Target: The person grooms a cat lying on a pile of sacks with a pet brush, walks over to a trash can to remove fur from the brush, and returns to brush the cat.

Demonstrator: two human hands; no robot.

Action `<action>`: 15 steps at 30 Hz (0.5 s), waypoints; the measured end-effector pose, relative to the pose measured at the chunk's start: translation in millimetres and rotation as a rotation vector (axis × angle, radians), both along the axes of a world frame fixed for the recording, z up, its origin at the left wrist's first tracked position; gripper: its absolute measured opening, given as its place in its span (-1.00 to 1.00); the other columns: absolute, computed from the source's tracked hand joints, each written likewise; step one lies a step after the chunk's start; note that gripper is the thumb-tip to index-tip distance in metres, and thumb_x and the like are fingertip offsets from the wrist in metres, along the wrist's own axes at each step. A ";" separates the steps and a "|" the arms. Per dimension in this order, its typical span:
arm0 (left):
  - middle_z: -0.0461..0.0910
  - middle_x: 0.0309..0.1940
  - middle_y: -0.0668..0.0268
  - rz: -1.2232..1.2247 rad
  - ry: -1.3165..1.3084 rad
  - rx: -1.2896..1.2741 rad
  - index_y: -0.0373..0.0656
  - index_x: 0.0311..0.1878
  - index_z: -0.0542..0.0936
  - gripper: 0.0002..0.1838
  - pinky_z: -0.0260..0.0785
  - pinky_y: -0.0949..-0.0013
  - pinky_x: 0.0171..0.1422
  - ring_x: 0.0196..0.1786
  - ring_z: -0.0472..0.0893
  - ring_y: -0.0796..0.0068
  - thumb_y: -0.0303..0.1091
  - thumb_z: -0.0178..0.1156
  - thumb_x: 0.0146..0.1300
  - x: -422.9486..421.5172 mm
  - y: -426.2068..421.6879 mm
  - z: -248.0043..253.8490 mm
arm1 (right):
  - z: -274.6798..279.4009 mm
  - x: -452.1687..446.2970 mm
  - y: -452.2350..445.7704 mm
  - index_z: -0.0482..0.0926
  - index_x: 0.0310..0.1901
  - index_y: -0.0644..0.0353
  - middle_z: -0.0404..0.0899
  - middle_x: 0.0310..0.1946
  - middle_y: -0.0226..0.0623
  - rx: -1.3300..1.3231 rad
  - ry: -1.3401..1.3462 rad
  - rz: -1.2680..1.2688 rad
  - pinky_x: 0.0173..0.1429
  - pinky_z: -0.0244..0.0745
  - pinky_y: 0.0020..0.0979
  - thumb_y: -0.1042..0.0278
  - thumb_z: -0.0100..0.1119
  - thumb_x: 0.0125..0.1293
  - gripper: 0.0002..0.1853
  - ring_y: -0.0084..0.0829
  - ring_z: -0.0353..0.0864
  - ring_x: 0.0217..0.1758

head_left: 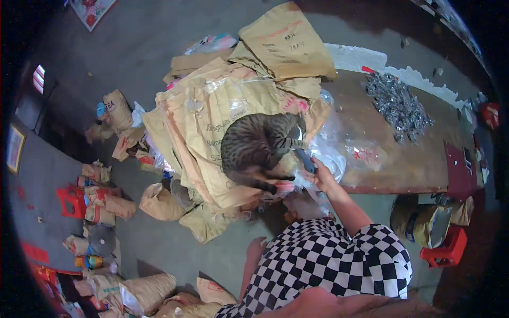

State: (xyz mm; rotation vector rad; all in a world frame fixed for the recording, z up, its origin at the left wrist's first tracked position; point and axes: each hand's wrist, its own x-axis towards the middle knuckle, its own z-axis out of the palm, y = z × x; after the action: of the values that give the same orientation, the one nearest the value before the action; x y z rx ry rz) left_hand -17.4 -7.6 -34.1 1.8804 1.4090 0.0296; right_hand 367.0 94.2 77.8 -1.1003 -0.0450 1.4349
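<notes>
A striped tabby cat (260, 146) lies curled on a pile of flattened brown paper sacks (191, 127). My right hand (323, 176) reaches to the cat's right side, its fingers closed round a small dark blue-grey handheld object (306, 160). That object is close to the cat's front paw; its exact kind is not clear. Clear plastic bags (331, 159) lie just beyond my right hand. My left hand (256, 246) hangs low at my left side, below the table edge. Its fingers are too small and blurred to make out.
On the brown table (366, 180) to the right sits a heap of small shiny metallic packets (397, 106). A red stool (445, 248) and a drum-like container (424, 225) stand below at the right. Filled paper sacks (148, 291) crowd the floor at left, near another red stool (71, 201).
</notes>
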 end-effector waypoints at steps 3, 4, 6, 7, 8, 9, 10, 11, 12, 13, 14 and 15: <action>0.54 -0.06 0.14 -0.019 0.003 0.021 -0.05 0.00 0.53 -0.66 0.34 0.20 0.09 0.01 0.51 0.16 -0.18 0.09 0.17 2.2 3.0 4.5 | -16.8 8.1 -15.1 0.31 0.08 0.03 0.38 -0.07 -0.28 -0.105 -0.294 -0.154 -0.28 0.39 -0.43 -0.15 -0.01 0.23 -0.48 -0.43 0.41 -0.19; 0.54 -0.06 0.14 0.005 0.007 0.015 -0.05 0.00 0.53 -0.66 0.34 0.20 0.09 0.00 0.51 0.16 -0.18 0.09 0.18 3.6 3.0 8.8 | -17.8 13.2 -24.0 0.28 0.11 -0.04 0.31 0.00 -0.26 -0.109 -0.290 -0.134 -0.21 0.37 -0.36 -0.14 -0.01 0.21 -0.48 -0.38 0.35 -0.04; 0.53 -0.06 0.14 0.018 0.003 -0.004 -0.06 0.01 0.52 -0.65 0.33 0.21 0.09 0.00 0.52 0.16 -0.17 0.09 0.18 1.0 2.3 6.9 | -30.1 16.8 -38.0 0.31 0.06 -0.01 0.34 -0.08 -0.28 -0.137 -0.305 -0.132 -0.24 0.37 -0.37 -0.12 -0.01 0.22 -0.52 -0.38 0.38 -0.10; 0.53 -0.06 0.13 0.037 -0.006 -0.021 -0.06 0.01 0.52 -0.64 0.33 0.21 0.09 -0.01 0.52 0.16 -0.16 0.09 0.18 0.0 1.5 5.0 | -36.2 18.6 -46.0 0.34 0.01 0.03 0.38 -0.16 -0.30 -0.161 -0.325 -0.127 -0.27 0.36 -0.39 -0.10 -0.01 0.22 -0.55 -0.37 0.41 -0.17; 0.53 -0.06 0.13 0.030 -0.002 -0.028 -0.06 0.01 0.52 -0.64 0.33 0.21 0.09 -0.01 0.52 0.16 -0.16 0.09 0.18 -0.3 0.0 2.8 | -42.1 21.9 -54.9 0.38 -0.11 0.06 0.43 -0.33 -0.37 -0.059 -0.194 -0.075 -0.35 0.34 -0.41 -0.05 -0.02 0.24 -0.63 -0.41 0.45 -0.34; 0.54 -0.07 0.12 0.031 0.000 -0.011 -0.06 0.00 0.53 -0.65 0.33 0.22 0.09 -0.02 0.52 0.14 -0.16 0.09 0.17 -0.9 -2.6 -0.9 | -45.5 20.3 -60.5 0.38 -0.11 0.06 0.43 -0.33 -0.37 -0.066 -0.190 -0.081 -0.35 0.34 -0.41 -0.05 -0.02 0.24 -0.63 -0.41 0.45 -0.34; 0.54 -0.08 0.10 0.033 0.004 0.007 -0.07 0.00 0.54 -0.65 0.33 0.22 0.09 -0.03 0.53 0.12 -0.16 0.09 0.17 -2.2 -4.4 -4.4 | -49.9 16.9 -64.6 0.39 -0.15 0.07 0.42 -0.41 -0.42 -0.086 -0.167 -0.092 -0.39 0.32 -0.43 -0.01 -0.03 0.25 -0.67 -0.45 0.44 -0.42; 0.54 -0.08 0.10 0.025 0.014 0.003 -0.07 0.00 0.54 -0.65 0.33 0.22 0.09 -0.03 0.53 0.12 -0.16 0.09 0.17 -3.8 -5.7 -7.5 | -54.4 13.4 -67.5 0.40 -0.19 0.08 0.42 -0.48 -0.46 -0.104 -0.142 -0.105 -0.43 0.31 -0.44 0.03 -0.03 0.26 -0.71 -0.49 0.43 -0.49; 0.55 -0.09 0.09 0.008 0.035 -0.069 -0.09 -0.03 0.55 -0.65 0.34 0.22 0.08 -0.03 0.53 0.09 -0.17 0.09 0.16 -6.5 -7.1 -14.5 | -59.0 10.8 -69.3 0.40 -0.19 0.08 0.42 -0.48 -0.46 -0.108 -0.131 -0.112 -0.43 0.31 -0.44 0.03 -0.03 0.26 -0.71 -0.49 0.43 -0.49; 0.55 -0.09 0.08 -0.008 0.056 -0.141 -0.10 -0.05 0.57 -0.66 0.34 0.21 0.08 -0.04 0.53 0.06 -0.17 0.10 0.15 -13.8 -9.1 -29.7 | -64.2 8.8 -70.8 0.41 -0.19 0.08 0.41 -0.48 -0.49 -0.106 -0.115 -0.085 -0.44 0.32 -0.46 0.06 -0.02 0.26 -0.73 -0.53 0.42 -0.50; 0.58 -0.13 0.06 0.008 -0.041 -0.224 -0.11 0.00 0.54 -0.61 0.38 0.22 0.05 -0.03 0.54 0.06 -0.14 0.04 0.16 -23.6 -12.1 -42.6 | -69.0 7.9 -72.5 0.42 -0.19 0.07 0.41 -0.47 -0.51 -0.104 -0.099 -0.057 -0.45 0.33 -0.47 0.10 -0.01 0.26 -0.76 -0.56 0.41 -0.51; 0.58 -0.13 0.07 0.000 -0.041 -0.257 -0.12 -0.01 0.55 -0.62 0.38 0.22 0.05 -0.03 0.54 0.06 -0.15 0.04 0.17 -37.3 -18.4 -57.7 | -70.3 9.5 -73.9 0.42 -0.19 0.07 0.41 -0.47 -0.51 -0.106 -0.089 -0.063 -0.45 0.33 -0.47 0.10 -0.01 0.26 -0.76 -0.56 0.41 -0.51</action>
State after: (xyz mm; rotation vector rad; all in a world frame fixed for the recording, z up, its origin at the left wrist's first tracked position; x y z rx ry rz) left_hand -54.7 -25.9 -91.8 1.6589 1.3179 -0.1069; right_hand 376.5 20.3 7.4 -1.2419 0.0023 1.3439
